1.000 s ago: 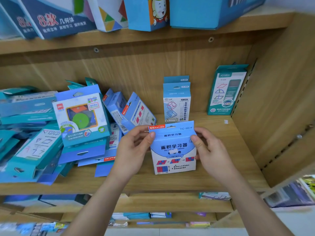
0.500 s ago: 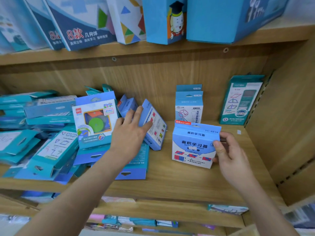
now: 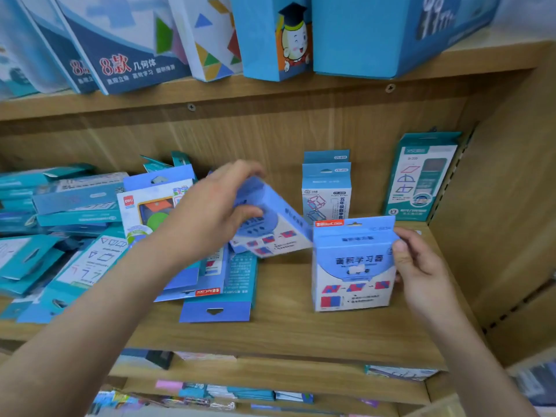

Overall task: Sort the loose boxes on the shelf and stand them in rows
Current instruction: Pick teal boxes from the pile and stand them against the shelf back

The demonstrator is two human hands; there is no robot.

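A blue-and-white box with red and blue shapes (image 3: 353, 266) stands upright on the wooden shelf (image 3: 285, 329), and my right hand (image 3: 418, 266) holds its right edge. My left hand (image 3: 210, 212) grips a second box of the same kind (image 3: 276, 233), tilted and lifted off the heap of loose blue and teal boxes (image 3: 75, 236) on the shelf's left half. Behind stand two light-blue boxes in a row (image 3: 326, 188) and a teal box (image 3: 421, 179) against the back wall.
The shelf's right side wall (image 3: 505, 206) is close to the teal box. An upper shelf carries large boxes (image 3: 270, 34) overhead. A flat blue box (image 3: 216, 308) lies near the front edge. Lower shelves hold more packets (image 3: 240, 392).
My left hand went from the upright box to the heap and has picked up a second matching box. My right hand has set the first box upright on the shelf and keeps hold of it.
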